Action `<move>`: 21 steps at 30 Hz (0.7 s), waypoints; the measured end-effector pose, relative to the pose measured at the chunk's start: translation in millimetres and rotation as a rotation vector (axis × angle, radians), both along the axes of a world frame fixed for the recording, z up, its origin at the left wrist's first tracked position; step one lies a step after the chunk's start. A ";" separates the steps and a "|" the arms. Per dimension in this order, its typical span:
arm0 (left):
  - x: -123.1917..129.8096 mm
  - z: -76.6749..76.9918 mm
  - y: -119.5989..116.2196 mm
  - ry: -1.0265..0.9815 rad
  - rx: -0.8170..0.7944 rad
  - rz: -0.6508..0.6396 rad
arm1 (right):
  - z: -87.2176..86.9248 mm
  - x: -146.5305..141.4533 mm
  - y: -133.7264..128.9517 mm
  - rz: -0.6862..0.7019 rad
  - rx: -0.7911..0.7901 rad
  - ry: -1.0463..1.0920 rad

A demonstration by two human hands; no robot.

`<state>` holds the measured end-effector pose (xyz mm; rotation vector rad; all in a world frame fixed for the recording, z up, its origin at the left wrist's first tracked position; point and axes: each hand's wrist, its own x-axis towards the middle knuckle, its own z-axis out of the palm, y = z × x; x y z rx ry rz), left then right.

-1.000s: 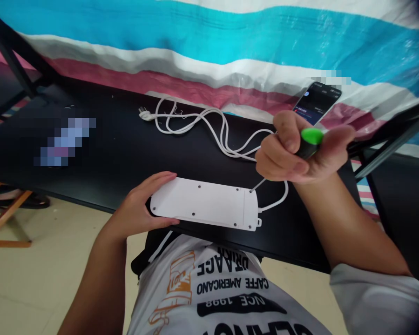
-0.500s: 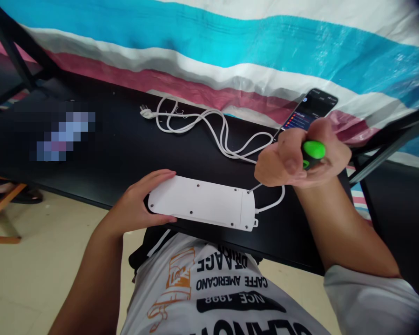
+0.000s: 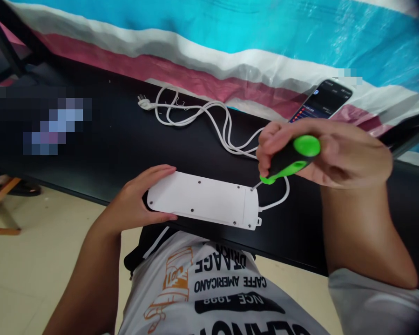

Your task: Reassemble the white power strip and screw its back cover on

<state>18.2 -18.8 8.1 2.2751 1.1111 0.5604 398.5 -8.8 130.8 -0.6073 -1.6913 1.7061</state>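
A white power strip (image 3: 212, 200) lies face down near the table's front edge, with several dark screws along its back. My left hand (image 3: 139, 200) grips its left end, thumb on the near side and fingers on the far side. My right hand (image 3: 349, 151) is closed around a green and black screwdriver (image 3: 289, 158). The tool is tilted, and its metal tip meets the screw at the strip's upper right corner. From the right end of the strip comes a white cord (image 3: 212, 123), which loops behind it to a plug (image 3: 145, 103).
Behind my right hand a phone (image 3: 321, 100) with a lit screen leans against the striped plastic sheet (image 3: 209, 42). A blurred-out object (image 3: 61, 123) lies on the left of the black table (image 3: 101, 153). Black metal legs (image 3: 7, 42) stand at both sides.
My right hand has turned and its fingers have shifted around the screwdriver handle, which now shows more of its side. The tip stays at the same corner screw. My left hand keeps its grip.
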 end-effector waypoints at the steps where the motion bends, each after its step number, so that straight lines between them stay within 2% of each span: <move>1: 0.0 -0.2 0.0 0.003 0.002 0.001 | -2.7 -0.4 0.5 -0.021 0.047 0.031; 3: -0.2 -0.8 -0.1 0.006 0.001 -0.001 | -10.2 -3.7 2.0 -0.014 0.114 0.136; 6: -0.9 -1.6 -0.6 0.002 -0.004 -0.005 | -13.7 -9.9 2.3 0.002 0.076 0.211; 9: -1.7 -2.3 -0.9 -0.008 -0.008 -0.003 | -1.8 -8.4 -2.2 -0.045 -0.013 0.033; 11: -1.7 -2.0 -0.9 -0.010 -0.010 -0.003 | 6.3 -3.2 -6.2 -0.060 0.017 -0.105; 13: -1.1 -0.3 -1.1 -0.008 -0.011 -0.004 | 7.8 0.7 -9.4 -0.067 0.111 -0.094; 16: 1.0 4.9 -2.1 0.032 -0.042 -0.007 | -1.1 -4.9 -11.7 -0.192 0.196 0.035; 19: 2.6 9.6 -3.5 0.056 -0.065 0.001 | -8.0 -21.1 -12.8 -0.376 0.180 0.141; 21: 2.6 10.1 -4.1 0.045 -0.060 0.005 | -6.2 -28.9 -13.8 -0.380 0.145 0.167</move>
